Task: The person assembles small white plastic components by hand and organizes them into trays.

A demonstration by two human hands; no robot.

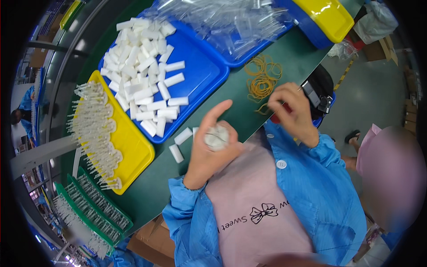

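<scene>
My left hand (211,149) curls around a round whitish bundle (217,137), seen end-on, with the index finger stretched out past it. Two white foam-like cylinders (176,153) lie on the table beside that hand, and part of another shows behind it. My right hand (293,111) is at the table's near edge, its fingertips pinched at a tan rubber band (261,109). Just beyond lies a loose pile of rubber bands (262,82). Something red (276,117) is partly hidden under the right hand.
A blue tray (200,75) holds many white cylinders; another blue tray (238,62) holds clear plastic pieces. On the left, a yellow tray (138,155) and green racks (84,196) carry thin white-tipped parts. A yellow bin (331,20) stands far right. Another person (382,173) is at the right.
</scene>
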